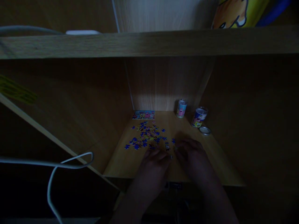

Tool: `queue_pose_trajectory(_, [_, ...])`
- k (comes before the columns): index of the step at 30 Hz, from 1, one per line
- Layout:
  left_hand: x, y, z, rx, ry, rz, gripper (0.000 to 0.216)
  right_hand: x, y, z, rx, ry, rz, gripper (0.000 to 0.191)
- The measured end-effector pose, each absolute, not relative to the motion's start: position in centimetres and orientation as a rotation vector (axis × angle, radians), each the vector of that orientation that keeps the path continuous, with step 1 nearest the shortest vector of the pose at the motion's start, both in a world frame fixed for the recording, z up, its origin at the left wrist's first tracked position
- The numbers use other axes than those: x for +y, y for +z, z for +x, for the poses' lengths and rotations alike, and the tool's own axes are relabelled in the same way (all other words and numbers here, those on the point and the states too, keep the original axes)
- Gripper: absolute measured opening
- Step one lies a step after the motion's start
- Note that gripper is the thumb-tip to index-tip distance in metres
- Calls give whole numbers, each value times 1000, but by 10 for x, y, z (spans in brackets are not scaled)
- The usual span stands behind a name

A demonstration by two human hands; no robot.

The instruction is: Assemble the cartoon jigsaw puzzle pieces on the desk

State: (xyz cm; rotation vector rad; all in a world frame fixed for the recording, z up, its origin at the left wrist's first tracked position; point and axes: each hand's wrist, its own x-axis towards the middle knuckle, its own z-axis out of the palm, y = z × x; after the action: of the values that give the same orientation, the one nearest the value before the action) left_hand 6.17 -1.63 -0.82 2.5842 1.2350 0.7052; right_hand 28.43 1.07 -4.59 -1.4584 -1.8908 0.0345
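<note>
Loose jigsaw puzzle pieces (149, 133), many of them showing blue, lie spread on the wooden surface. My left hand (154, 161) rests low at the near edge of this spread, its fingers curled down and their tips hidden. Beside its fingers lies a small puzzle piece (171, 157). To the right, my right hand (190, 151) is closed, with thumb and forefinger together on a small light jigsaw piece (176, 149), mostly covered. Between the hands and slightly beyond lie a short upright strip of puzzle pieces (167, 146) and a lone blue piece (173, 141).
A cartoon picture card (143, 114) lies by the back panel. Two cartoon tins (181, 109) (199, 117) stand back right, with a round lid (205, 130) beside them. A thick shelf (149, 43) crosses above. White cable (52, 177) hangs at left. The light is dim.
</note>
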Motion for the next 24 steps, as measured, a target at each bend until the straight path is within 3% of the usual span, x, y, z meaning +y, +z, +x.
queue_pose_trajectory(6, [-12, -4, 52, 1228, 736, 2573, 34, 7, -41, 292, -1997, 178, -1270, 12])
queue_pose_trajectory(24, [-3, -18, 47, 1095, 859, 2521, 31, 8, -39, 290, -2111, 243, -1213, 27])
